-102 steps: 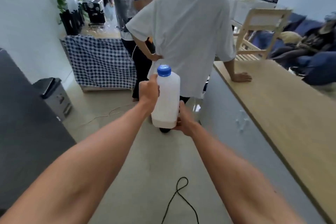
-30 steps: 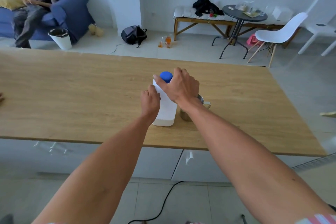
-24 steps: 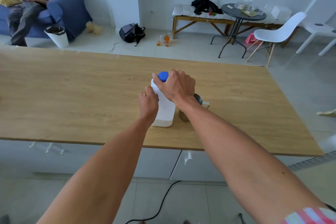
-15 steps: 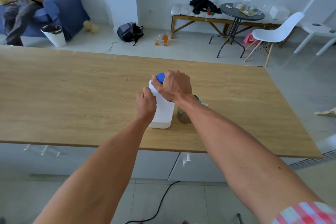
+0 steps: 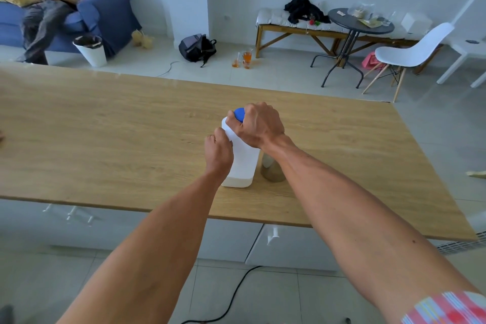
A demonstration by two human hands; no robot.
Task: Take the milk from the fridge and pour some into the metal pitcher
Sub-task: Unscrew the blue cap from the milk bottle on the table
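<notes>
On inspection I found the milk bottle (image 5: 240, 159) out of the fridge and standing upright on the wooden countertop (image 5: 105, 139), near its front edge. My left hand (image 5: 218, 151) was closed around the bottle's near side, steadying it. My right hand (image 5: 259, 126) was closed over the blue cap (image 5: 238, 114), fingers wrapped about it as for unscrewing. The metal pitcher (image 5: 271, 171) stood on the countertop just beside the bottle, on its right. I judged the fetching stage complete and the opening stage in hand: the cap sat on the neck, so no milk could yet have been poured. Remaining, in my assessment, were removal of the cap, lifting and tilting the bottle over the pitcher, and pouring a measured part. Several matters could not be verified. My right forearm covered the pitcher's rim, mouth and handle, so its contents were unknown. The opaque bottle wall gave no clear reading of the milk level. Whether the cap was loosened at all could not be determined under the fingers.
</notes>
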